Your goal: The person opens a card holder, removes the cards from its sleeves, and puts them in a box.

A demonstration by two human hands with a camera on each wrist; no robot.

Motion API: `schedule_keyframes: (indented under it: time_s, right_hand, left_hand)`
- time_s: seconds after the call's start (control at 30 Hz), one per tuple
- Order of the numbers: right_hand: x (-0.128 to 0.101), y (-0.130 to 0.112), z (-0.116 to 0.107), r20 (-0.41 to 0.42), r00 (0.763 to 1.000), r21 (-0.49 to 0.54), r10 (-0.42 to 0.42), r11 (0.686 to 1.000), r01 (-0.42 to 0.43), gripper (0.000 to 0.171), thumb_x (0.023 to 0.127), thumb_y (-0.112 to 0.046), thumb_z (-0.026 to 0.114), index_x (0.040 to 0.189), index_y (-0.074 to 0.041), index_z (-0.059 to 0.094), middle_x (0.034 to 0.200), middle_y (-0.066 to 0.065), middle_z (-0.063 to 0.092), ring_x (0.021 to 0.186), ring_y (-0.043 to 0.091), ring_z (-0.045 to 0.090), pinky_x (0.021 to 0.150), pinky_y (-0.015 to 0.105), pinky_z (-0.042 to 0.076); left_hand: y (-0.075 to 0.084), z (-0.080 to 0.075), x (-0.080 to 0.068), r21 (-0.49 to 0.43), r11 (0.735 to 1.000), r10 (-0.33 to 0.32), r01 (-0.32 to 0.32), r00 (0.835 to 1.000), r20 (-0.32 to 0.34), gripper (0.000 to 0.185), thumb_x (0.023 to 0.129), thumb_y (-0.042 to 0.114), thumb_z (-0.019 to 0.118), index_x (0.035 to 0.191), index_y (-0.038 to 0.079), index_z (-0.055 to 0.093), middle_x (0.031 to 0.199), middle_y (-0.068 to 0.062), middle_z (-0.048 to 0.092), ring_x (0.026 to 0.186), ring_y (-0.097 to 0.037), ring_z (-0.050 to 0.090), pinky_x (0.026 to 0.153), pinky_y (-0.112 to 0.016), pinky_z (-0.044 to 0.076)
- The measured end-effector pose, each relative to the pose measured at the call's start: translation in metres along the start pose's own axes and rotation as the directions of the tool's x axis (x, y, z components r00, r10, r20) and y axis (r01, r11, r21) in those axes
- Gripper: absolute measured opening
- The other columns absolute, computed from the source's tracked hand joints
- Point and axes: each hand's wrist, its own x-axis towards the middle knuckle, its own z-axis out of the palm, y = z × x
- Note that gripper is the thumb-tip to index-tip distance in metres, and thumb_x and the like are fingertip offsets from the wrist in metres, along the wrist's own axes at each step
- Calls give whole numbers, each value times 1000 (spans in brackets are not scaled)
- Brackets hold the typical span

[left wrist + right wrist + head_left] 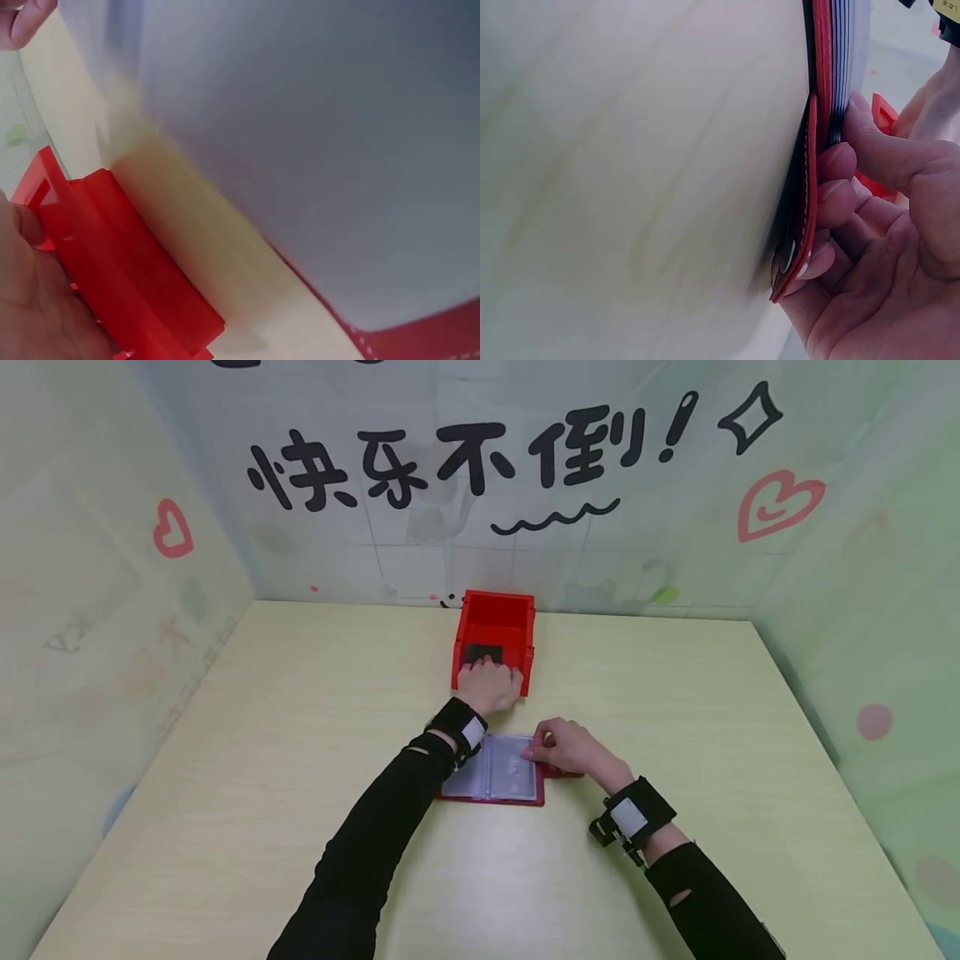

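Two hands | left hand (pixel 489 685) grips red box (pixel 495 614) | right hand (pixel 566 747) pinches card holder (pixel 491 772) | wall: 快乐不倒!

The left hand (pixel 489 685) is hiding its fingers inside the red bin (pixel 493 612); the left forearm is covering the card holder's (pixel 501 772) left page; the wrist views are blurring the bench (pixel 630 180).

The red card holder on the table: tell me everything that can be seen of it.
The card holder lies open and flat on the wooden table, just in front of the red box. Its cover is red, seemingly leather-like, with stitched edges and a snap stud; inside are clear plastic sleeves, stacked like pages. The right hand pinches its right edge, thumb on the sleeves, fingers at the cover flap. The left forearm crosses its left corner.
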Motion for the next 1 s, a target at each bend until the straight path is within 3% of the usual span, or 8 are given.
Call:
schedule_keyframes:
  time_s: [0.13,0.23,0.43,0.53,0.63,0.77,0.87,1.0]
  right_hand:
    - [-1,-1,1,2,1000,3,-5,1000,5,23,93,-29,72,98,-10,61,82,7,61,68,18,55,56,23,41]
    - [0,-2,2,6,1000,7,-10,1000,10,22,93,-29,72,98,-9,61,81,7,60,67,17,55,55,23,41]
    - [1,-1,3,11,1000,9,-8,1000,8,22,93,-29,72,96,-9,61,78,5,60,64,17,53,54,24,40]
    - [1,-1,3,10,1000,7,-6,1000,6,23,93,-30,72,96,-10,61,75,5,59,63,17,53,54,23,41]
    - [2,-1,2,8,1000,9,-12,1000,12,23,93,-30,72,96,-10,61,73,5,58,62,17,53,54,24,41]
    - [3,1,2,8,999,6,-32,999,32,23,94,-31,71,96,-10,61,73,4,59,62,17,53,54,24,42]
    - [2,1,1,9,999,-1,-45,999,45,24,94,-31,71,96,-9,62,77,5,61,64,17,54,55,24,42]
    - [0,1,0,11,999,-5,-53,999,53,24,94,-31,70,97,-9,62,82,7,63,68,18,55,57,24,42]
  left_hand:
    - [-3,3,-1,-18,1000,19,-20,999,-35,56,107,37,25,120,6,70,126,-16,66,118,-33,58,108,-48,44]
    - [-9,7,-3,-45,996,70,-78,985,-159,49,106,31,31,112,3,71,122,-16,69,118,-32,60,111,-45,44]
    - [-24,8,-23,-58,969,190,-239,880,-436,35,104,23,48,124,2,68,128,-14,66,120,-30,57,112,-39,45]
    - [-29,4,-42,-117,947,213,-298,858,-467,28,102,21,55,117,5,71,115,-12,69,108,-27,58,102,-36,50]
    - [-35,2,-60,-240,914,214,-328,890,-402,20,98,19,62,110,7,72,103,-9,70,94,-22,58,90,-33,54]
    - [-44,6,-77,-390,868,235,-307,946,-221,19,93,20,70,109,9,70,90,-6,64,81,-18,57,72,-28,52]
    - [-49,13,-83,-423,858,272,-291,956,-108,31,92,25,72,117,8,68,87,-4,59,79,-16,54,66,-26,45]
    - [-54,22,-85,-407,860,322,-309,946,-38,50,91,35,73,132,8,62,91,-3,58,83,-15,53,67,-25,42]
